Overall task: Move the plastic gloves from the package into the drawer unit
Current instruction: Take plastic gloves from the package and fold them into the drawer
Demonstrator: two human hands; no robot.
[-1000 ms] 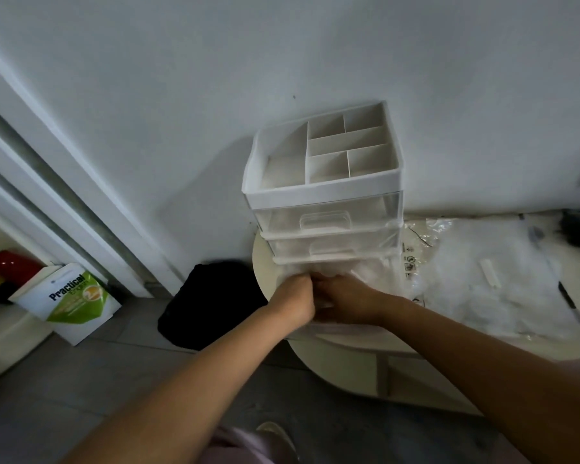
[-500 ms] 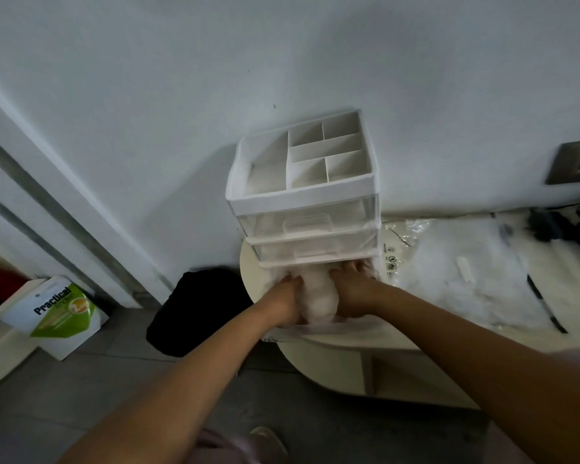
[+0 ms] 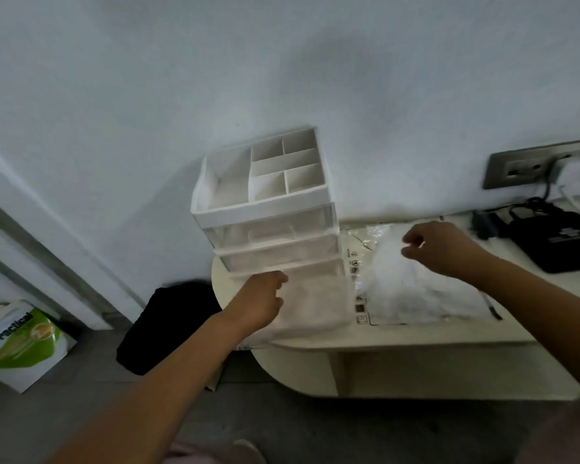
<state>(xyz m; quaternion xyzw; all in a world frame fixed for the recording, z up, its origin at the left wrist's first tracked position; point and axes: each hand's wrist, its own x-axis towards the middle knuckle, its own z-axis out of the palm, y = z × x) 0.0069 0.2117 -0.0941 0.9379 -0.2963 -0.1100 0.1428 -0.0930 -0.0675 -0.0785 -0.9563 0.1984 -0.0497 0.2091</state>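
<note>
The loose heap of clear plastic gloves [image 3: 412, 289] is seen right of centre, inside the flat transparent package [image 3: 359, 296], which lies on the pale, rounded table [image 3: 416, 344] just beside the drawer unit [image 3: 268, 211]. The right hand [image 3: 441, 249] is held over the upper part of that heap, with its fingers [image 3: 411, 252] curled downward and close to the thumb. Whether a glove is pinched between them or only touched cannot be told. At the centre of the frame the bottom drawer [image 3: 312, 329] is pulled well out toward the camera, and a layer of the same whitish, filmy material is seen lying in it. The left hand [image 3: 258, 303] is placed at the drawer's left side, knuckles up and fingers bent in toward the contents. It cannot be told whether the rim or the film is gripped. The two upper drawers [image 3: 275, 234] are pushed in, and their contents cannot be made out through the cloudy fronts. The divided tray [image 3: 228, 182] on top of the unit is made up of one large compartment and several small ones.
</note>
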